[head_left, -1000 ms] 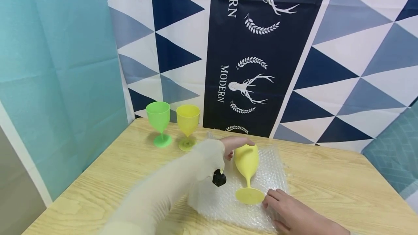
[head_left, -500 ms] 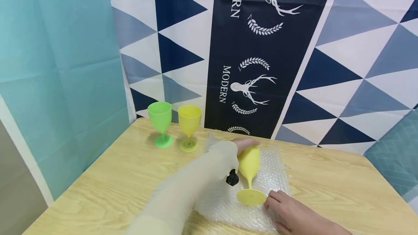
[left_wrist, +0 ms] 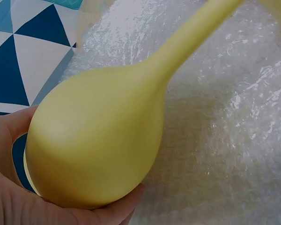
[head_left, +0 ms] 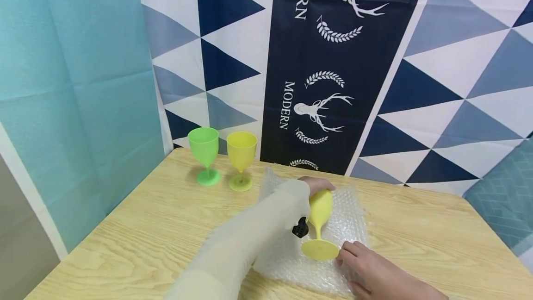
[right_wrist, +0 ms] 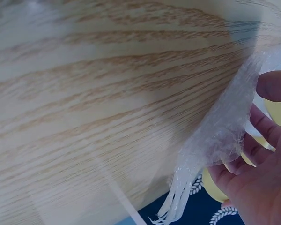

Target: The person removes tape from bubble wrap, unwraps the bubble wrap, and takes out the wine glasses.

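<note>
A yellow goblet (head_left: 319, 214) lies on its side on a sheet of bubble wrap (head_left: 287, 263), its foot toward me. My left hand (head_left: 318, 183) grips its bowl at the far end. In the left wrist view, thumb and fingers curve round the goblet's bowl (left_wrist: 98, 136), while the stem runs to the upper right. Beside the foot, my right hand (head_left: 370, 267) rests at the near right edge of the wrap, fingers loosely bent. The right wrist view shows its fingers (right_wrist: 260, 150) apart, touching the edge of the bubble wrap (right_wrist: 215, 136).
A green goblet (head_left: 204, 149) and another yellow goblet (head_left: 241, 152) stand upright at the back left of the wooden table (head_left: 166, 221). Behind the table hangs a patterned cloth (head_left: 233, 36); a teal cloth (head_left: 96, 82) hangs at the left.
My left hand has moved right and closed round the goblet's bowl, having reached at its rim before. The goblet and the right hand have hardly moved.
</note>
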